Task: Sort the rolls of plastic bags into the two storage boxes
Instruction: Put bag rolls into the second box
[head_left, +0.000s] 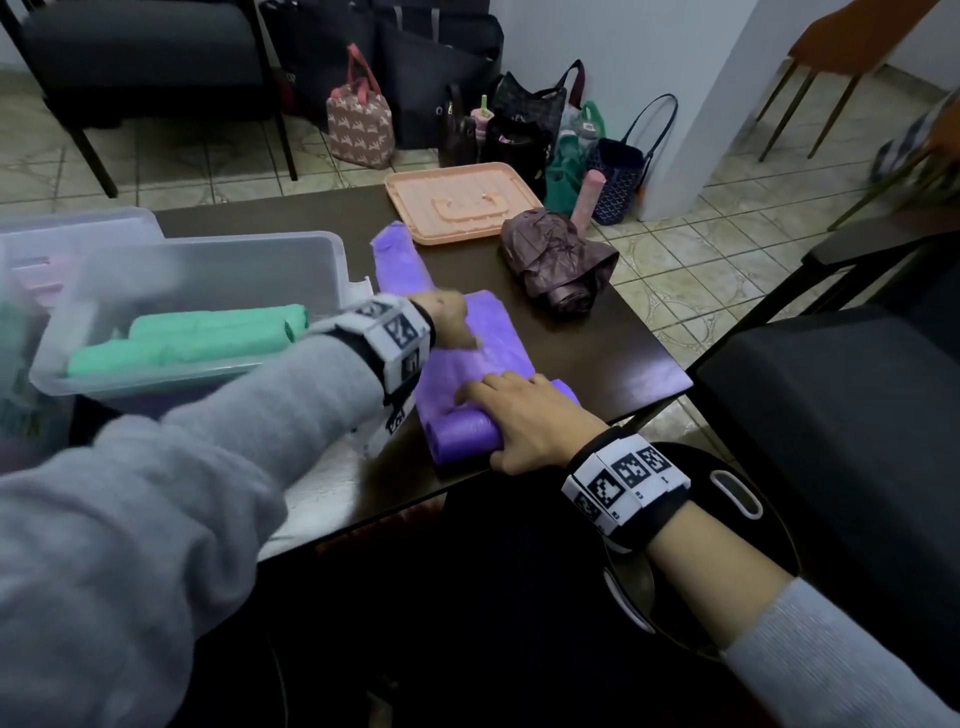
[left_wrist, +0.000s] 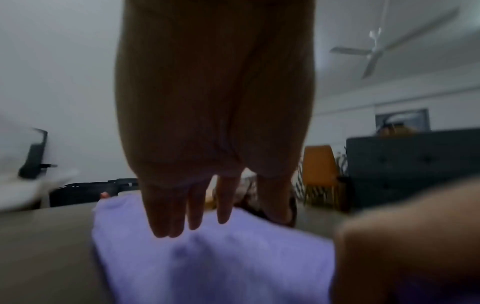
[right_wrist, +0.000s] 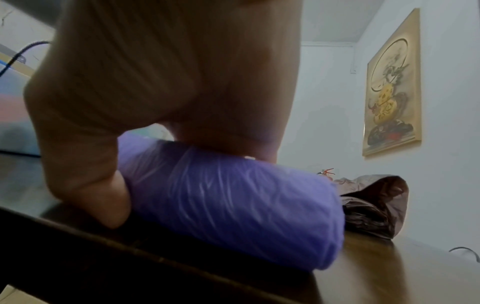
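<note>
**Two hands rolling up a strip of purple plastic bags at the table edge**

A person sits at a dark table (head_left: 597, 332). The right hand (head_left: 524, 421) lies over the purple roll (head_left: 462, 434) at the near edge, thumb tucked against its end and fingers draped over the top — a hold that seems meant to keep the roll from unwinding. The left hand (head_left: 449, 319) presses flat, fingers (left_wrist: 166, 216) straight, on the loose purple strip (head_left: 400, 265) that trails away across the table, probably to keep it smooth and taut for rolling. Just left stands a clear storage box (head_left: 332, 260) holding green rolls (head_left: 208, 338); a second box (head_left: 78, 223) sits blurred behind it. Further off lie a peach lid (head_left: 462, 202) and a folded brown umbrella (head_left: 561, 260) — neither touched.
</note>
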